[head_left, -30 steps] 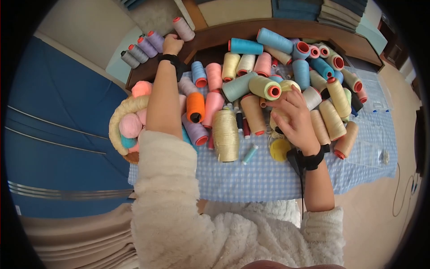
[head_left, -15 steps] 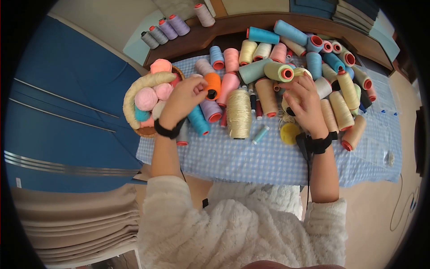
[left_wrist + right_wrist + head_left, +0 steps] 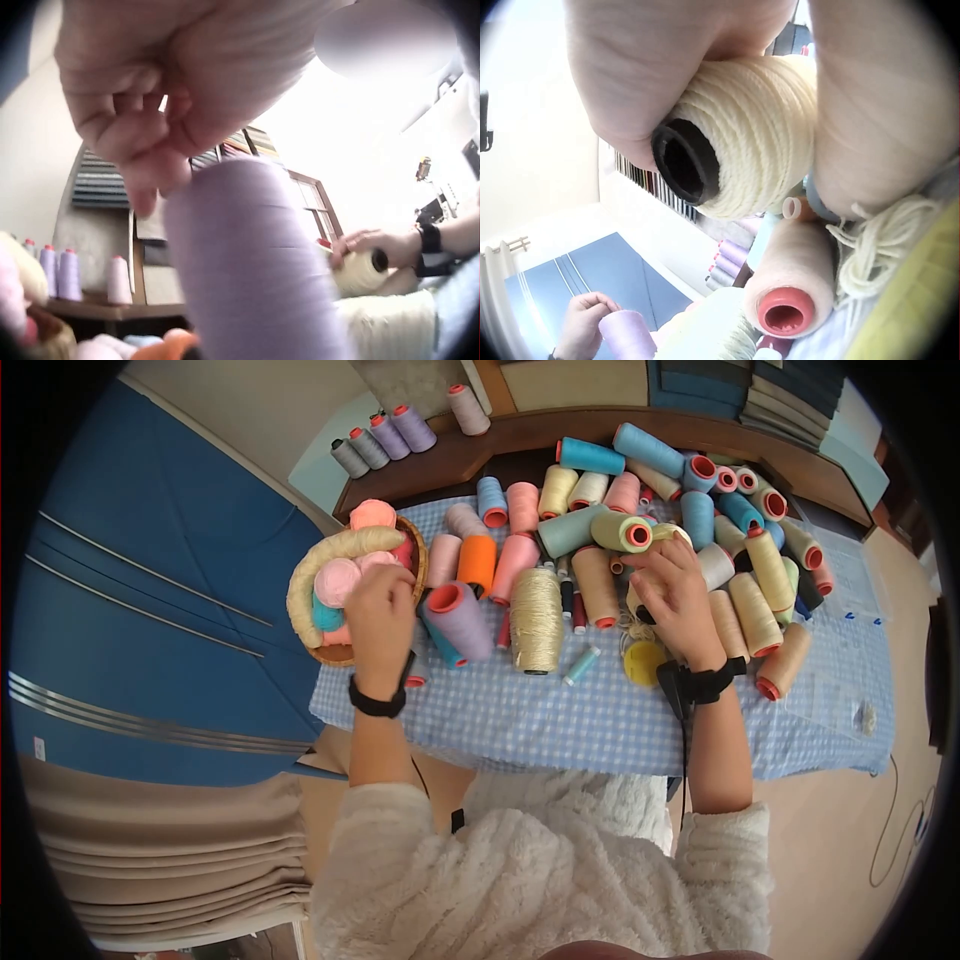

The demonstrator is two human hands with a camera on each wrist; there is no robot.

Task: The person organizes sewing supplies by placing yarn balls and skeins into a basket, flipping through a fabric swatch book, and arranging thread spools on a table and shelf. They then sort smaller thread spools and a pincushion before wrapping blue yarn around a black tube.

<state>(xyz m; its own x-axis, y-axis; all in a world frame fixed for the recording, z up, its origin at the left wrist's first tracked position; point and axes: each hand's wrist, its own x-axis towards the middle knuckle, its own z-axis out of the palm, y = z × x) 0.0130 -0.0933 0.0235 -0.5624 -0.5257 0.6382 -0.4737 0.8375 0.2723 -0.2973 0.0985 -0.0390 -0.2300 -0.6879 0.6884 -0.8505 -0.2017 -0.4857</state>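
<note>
My left hand (image 3: pixel 382 625) pinches a lavender thread cone (image 3: pixel 462 625) near its upper end, fingers curled at the rim. The cone stands tilted, its red end facing up, left of a shiny cream thread cone (image 3: pixel 537 625). In the left wrist view the lavender cone (image 3: pixel 251 270) fills the middle, below the curled fingers. My right hand (image 3: pixel 682 605) grips a thick cream yarn cone with its fingers around it. That yarn cone (image 3: pixel 757 142) shows a black core in the right wrist view. A peach cone (image 3: pixel 795 270) with a red core lies beside it.
A basket (image 3: pixel 423 560) of yarn balls stands at the left. Many coloured cones crowd the checked tablecloth (image 3: pixel 500 720). Several cones, including a purple cone (image 3: pixel 413 430), stand in a row on the wooden ledge (image 3: pixel 560 422) behind. A small teal spool (image 3: pixel 582 666) and a yellow disc (image 3: pixel 643 662) lie in front.
My left hand has come back from the ledge row to the tablecloth and taken the lavender cone, whose red end has turned from facing me to facing up. The right hand stays on the cream yarn cone.
</note>
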